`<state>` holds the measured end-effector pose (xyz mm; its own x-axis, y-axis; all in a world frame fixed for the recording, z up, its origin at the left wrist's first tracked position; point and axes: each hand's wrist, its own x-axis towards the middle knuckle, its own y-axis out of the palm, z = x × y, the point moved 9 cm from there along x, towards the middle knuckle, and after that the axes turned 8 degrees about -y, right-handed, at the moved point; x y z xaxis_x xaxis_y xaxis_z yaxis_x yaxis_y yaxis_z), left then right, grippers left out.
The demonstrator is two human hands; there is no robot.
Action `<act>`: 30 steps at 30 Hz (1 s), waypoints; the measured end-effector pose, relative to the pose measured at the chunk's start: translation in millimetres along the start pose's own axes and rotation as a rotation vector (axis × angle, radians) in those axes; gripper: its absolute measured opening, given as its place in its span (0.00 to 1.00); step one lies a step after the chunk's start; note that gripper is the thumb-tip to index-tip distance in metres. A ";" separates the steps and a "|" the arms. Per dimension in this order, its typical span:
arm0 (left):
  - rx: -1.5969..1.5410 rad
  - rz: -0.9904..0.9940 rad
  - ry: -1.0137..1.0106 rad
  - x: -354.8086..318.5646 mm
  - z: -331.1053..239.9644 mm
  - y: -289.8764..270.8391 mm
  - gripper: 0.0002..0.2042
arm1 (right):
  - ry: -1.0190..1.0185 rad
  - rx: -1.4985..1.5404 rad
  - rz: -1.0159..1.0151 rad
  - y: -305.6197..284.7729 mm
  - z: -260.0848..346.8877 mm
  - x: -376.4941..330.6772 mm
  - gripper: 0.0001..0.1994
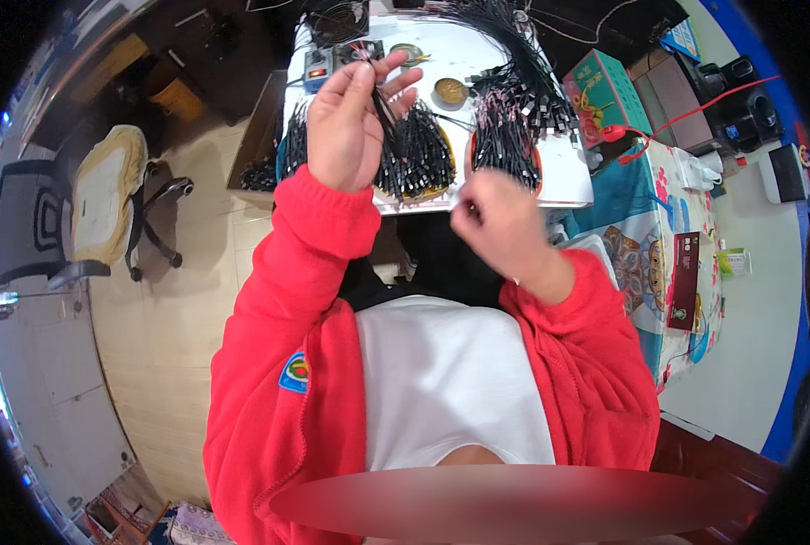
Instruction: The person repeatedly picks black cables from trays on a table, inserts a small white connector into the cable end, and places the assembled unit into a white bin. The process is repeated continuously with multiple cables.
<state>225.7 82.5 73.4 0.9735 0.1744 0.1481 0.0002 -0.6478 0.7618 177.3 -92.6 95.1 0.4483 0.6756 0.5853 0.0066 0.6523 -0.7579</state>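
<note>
My left hand is raised over the front of the white table. Its thumb and index finger pinch thin black cables, and the other fingers are spread. Reddish wire ends show just above the pinch. Lower and to the right, my right hand is closed at the table's front edge. A small whitish bit shows at its fingertips, too small to name. Between the hands, a bunch of black cables with metal-tipped plugs lies in a yellow-rimmed container. Another bunch sits in a red-rimmed container behind my right hand.
A round tin and a grey box with a red switch stand farther back. More black cables pile up at back right, beside a green box. A cardboard box and an office chair are at left.
</note>
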 end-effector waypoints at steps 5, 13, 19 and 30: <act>0.143 0.038 0.017 -38.5 -11.5 -6.6 0.07 | 0.186 0.513 0.239 78.7 11.5 -48.0 0.07; 0.143 0.396 -0.206 -117.7 29.4 18.1 0.07 | 0.481 1.468 -0.117 46.7 -43.9 -0.1 0.12; 0.138 0.292 -0.341 -120.4 41.9 15.7 0.08 | 0.422 1.302 -0.177 30.3 -37.4 13.4 0.09; 0.199 0.026 -0.298 -92.2 49.5 19.9 0.09 | 0.214 0.896 -0.171 12.5 -26.5 9.0 0.06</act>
<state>147.2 16.8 43.7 0.9977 -0.0490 -0.0472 -0.0094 -0.7862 0.6179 205.0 -87.4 83.2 0.6604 0.5261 0.5358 -0.5634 0.8189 -0.1097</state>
